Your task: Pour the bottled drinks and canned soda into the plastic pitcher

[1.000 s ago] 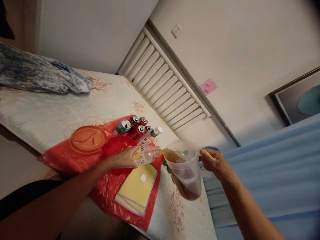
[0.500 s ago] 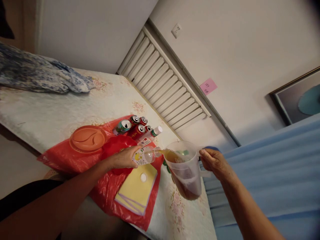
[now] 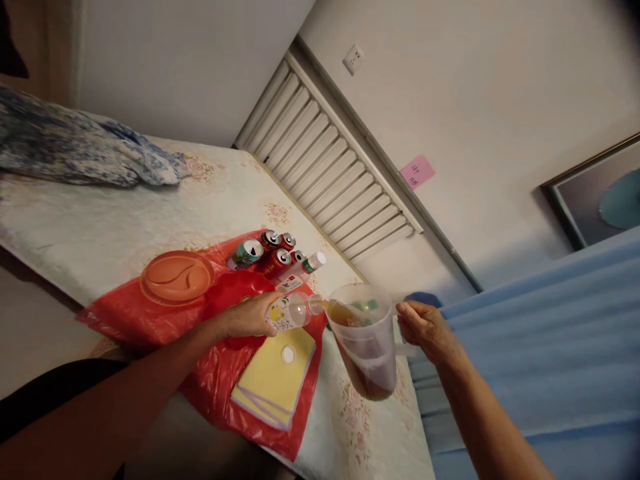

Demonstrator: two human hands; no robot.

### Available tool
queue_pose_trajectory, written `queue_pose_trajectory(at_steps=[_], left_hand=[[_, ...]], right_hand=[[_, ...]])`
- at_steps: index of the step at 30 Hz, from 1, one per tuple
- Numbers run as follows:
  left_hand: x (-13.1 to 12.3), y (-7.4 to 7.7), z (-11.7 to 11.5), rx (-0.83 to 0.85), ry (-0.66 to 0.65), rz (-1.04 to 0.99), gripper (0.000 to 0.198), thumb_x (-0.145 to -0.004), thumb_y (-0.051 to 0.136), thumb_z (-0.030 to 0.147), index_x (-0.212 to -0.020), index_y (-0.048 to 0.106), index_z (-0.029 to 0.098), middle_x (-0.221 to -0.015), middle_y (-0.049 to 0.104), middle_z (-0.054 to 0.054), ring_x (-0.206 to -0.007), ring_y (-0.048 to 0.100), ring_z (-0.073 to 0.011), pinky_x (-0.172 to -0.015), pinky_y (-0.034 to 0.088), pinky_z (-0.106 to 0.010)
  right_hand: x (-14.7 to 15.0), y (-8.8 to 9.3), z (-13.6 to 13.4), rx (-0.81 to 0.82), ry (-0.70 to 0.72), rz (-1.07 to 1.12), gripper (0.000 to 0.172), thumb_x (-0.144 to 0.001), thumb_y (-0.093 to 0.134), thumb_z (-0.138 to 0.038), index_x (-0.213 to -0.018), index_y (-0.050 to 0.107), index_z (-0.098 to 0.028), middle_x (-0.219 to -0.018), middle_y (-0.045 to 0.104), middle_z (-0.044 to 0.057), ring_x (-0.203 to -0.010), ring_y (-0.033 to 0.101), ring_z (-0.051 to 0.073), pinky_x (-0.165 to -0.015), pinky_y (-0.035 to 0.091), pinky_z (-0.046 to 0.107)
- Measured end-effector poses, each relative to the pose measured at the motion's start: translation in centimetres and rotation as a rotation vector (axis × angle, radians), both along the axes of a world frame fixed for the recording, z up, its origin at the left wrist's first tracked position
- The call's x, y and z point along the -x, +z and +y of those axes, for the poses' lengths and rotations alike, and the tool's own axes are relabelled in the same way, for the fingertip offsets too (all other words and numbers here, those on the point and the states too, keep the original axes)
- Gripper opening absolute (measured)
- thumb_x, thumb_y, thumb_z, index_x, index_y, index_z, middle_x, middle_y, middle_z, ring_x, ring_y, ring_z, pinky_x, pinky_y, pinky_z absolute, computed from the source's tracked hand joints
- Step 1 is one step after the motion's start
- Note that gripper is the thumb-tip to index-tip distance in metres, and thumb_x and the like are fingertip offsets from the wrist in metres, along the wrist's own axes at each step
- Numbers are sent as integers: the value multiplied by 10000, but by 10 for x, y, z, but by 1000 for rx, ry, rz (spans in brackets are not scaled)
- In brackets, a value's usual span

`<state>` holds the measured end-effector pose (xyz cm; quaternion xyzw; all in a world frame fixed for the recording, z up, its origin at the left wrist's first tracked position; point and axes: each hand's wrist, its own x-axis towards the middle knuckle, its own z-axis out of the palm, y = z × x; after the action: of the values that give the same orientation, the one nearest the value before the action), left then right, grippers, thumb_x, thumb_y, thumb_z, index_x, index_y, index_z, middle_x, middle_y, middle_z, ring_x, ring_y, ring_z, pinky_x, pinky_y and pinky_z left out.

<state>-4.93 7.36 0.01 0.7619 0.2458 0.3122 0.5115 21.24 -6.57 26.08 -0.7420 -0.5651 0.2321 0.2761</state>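
My left hand [image 3: 253,315] is wrapped round a clear plastic bottle [image 3: 300,309] with a lemon-print label, held tilted with its mouth to the right. My right hand [image 3: 423,328] grips the handle of a translucent plastic pitcher [image 3: 367,353], raised above the table and leaning left. Brown liquid [image 3: 345,315] inside the pitcher reaches up to its lip, which meets the bottle's mouth. Whether liquid is passing between them I cannot tell. Below the bottle lies a folded yellow cloth [image 3: 270,387] with a white bottle cap [image 3: 288,354] on it.
On a red plastic bag [image 3: 120,293] stand an orange divided dish [image 3: 177,277], a red scalloped plate [image 3: 223,293], several drink cans [image 3: 246,253] and a white-capped bottle [image 3: 314,262]. Patterned fabric [image 3: 100,147] lies at the table's far left. A radiator [image 3: 330,160] and blue curtain [image 3: 540,333] border the table.
My right hand and the pitcher have shifted slightly left, and the pitcher's base has swung a little left. The bottle in my left hand has stayed almost still.
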Motion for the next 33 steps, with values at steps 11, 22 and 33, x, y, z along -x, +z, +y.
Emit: queue_pose_trajectory(at_steps=[11,22,33], left_hand=[[-1,0,1,56,-14,20,845,-629,747,242,-1424,463,237,-1356,632,-76,-1188,613,-289,-968,500,-338],[-3,-4,2,97,-7,3,853,-620,732,203,-1423,442,219,-1333,628,-100,-1135,634,-263,-862,527,-288],[3,5,0,266,-29,-146,859,-611,743,197,-1416,445,184,-1176,684,-81,-970,674,-250,-728,538,-272]], right_hand=[[-1,-19,-1,-68,-31,153,638,-685,734,-752,-545,406,-223,-455,271,-98,-392,201,40,-387,147,217],[-7,-30,-6,-105,-28,200,631,-726,724,-729,-530,407,-220,-452,282,-94,-397,209,43,-393,158,218],[0,-53,-5,-265,-94,463,597,-739,743,-602,-456,379,-222,-401,300,-75,-384,233,58,-396,176,236]])
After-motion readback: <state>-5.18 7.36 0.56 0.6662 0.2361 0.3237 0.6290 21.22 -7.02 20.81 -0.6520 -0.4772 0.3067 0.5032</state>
